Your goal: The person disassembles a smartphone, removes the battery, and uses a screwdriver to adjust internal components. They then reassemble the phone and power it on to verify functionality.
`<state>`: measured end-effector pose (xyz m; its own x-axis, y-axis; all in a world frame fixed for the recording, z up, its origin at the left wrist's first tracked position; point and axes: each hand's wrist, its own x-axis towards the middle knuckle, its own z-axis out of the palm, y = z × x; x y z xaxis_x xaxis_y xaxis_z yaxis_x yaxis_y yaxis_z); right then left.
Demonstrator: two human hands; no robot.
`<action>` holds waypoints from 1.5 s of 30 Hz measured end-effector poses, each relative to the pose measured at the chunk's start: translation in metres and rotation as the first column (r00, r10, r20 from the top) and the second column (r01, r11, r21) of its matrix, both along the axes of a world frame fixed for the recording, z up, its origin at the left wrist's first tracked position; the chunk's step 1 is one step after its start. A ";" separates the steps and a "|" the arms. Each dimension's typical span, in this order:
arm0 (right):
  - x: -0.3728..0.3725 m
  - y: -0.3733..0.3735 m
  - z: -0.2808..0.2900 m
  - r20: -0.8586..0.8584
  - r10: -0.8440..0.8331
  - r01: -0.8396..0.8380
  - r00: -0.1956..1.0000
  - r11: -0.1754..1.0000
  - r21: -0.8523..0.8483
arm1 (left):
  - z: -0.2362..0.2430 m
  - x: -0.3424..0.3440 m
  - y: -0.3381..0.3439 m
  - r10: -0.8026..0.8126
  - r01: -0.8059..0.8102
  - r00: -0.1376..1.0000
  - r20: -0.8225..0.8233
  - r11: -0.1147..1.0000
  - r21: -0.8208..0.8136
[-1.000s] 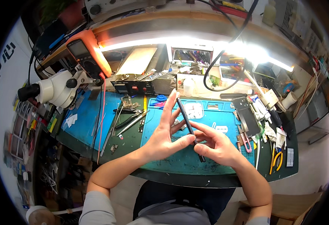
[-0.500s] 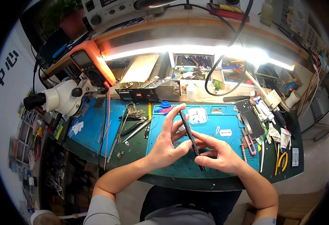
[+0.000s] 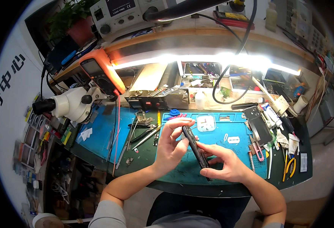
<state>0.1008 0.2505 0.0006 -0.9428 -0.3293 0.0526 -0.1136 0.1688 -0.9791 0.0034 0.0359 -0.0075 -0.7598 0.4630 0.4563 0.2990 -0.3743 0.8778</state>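
Observation:
My left hand (image 3: 171, 148) grips the upper end of a slim black phone (image 3: 195, 151), held tilted almost edge-on above the blue work mat (image 3: 174, 170). My right hand (image 3: 226, 161) grips its lower part, thumb and fingers along the sides. Past the phone sit a clear plastic box (image 3: 206, 122) with small parts, a razor blade (image 3: 233, 140) and blue and pink pieces (image 3: 174, 113). Another dark phone (image 3: 258, 125) lies at the mat's right edge, beside pink-handled scissors (image 3: 258, 151).
A white microscope (image 3: 68, 107) stands left, below an orange multimeter (image 3: 101, 72). Tweezers and pliers (image 3: 140, 140) lie left of the mat; yellow-handled pliers (image 3: 291, 164) and tubes (image 3: 272, 114) lie right. A black cable loop (image 3: 222, 102) hangs over the bench's back, before a lit shelf.
The phone has turned slightly and shows more of its dark face. My hands have moved down a little, my left fingers bending over its top. The whole view has shifted slightly down and right.

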 end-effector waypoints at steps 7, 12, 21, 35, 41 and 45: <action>0.001 -0.003 0.004 -0.068 -0.005 0.011 0.998 0.997 0.078 | 0.000 0.000 -0.001 0.033 -0.038 0.997 0.065 0.997 0.066; 0.004 -0.005 0.008 -0.136 -0.025 0.043 0.990 0.991 0.128 | 0.003 0.002 0.000 -0.009 -0.004 0.993 0.116 0.993 0.116; 0.009 -0.008 0.001 -0.348 -0.065 0.149 0.935 0.965 0.218 | -0.003 0.003 -0.005 -0.216 0.142 0.941 0.261 0.951 0.275; 0.009 -0.013 -0.007 -0.514 -0.065 0.254 0.855 0.918 0.305 | 0.019 0.011 -0.007 -0.345 0.238 0.818 0.460 0.931 0.277; 0.009 -0.015 -0.011 -0.540 -0.073 0.266 0.838 0.920 0.288 | 0.007 0.009 -0.009 -0.491 0.290 0.700 0.519 0.859 0.422; 0.009 -0.016 -0.010 -0.548 -0.064 0.262 0.834 0.920 0.292 | 0.001 0.005 -0.010 -0.555 0.320 0.680 0.479 0.812 0.488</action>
<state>0.1100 0.2345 -0.0092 -0.8473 -0.2632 0.4613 -0.5254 0.5419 -0.6560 0.0089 0.0263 -0.0064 -0.6697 0.7166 0.1946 -0.4959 -0.6267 0.6011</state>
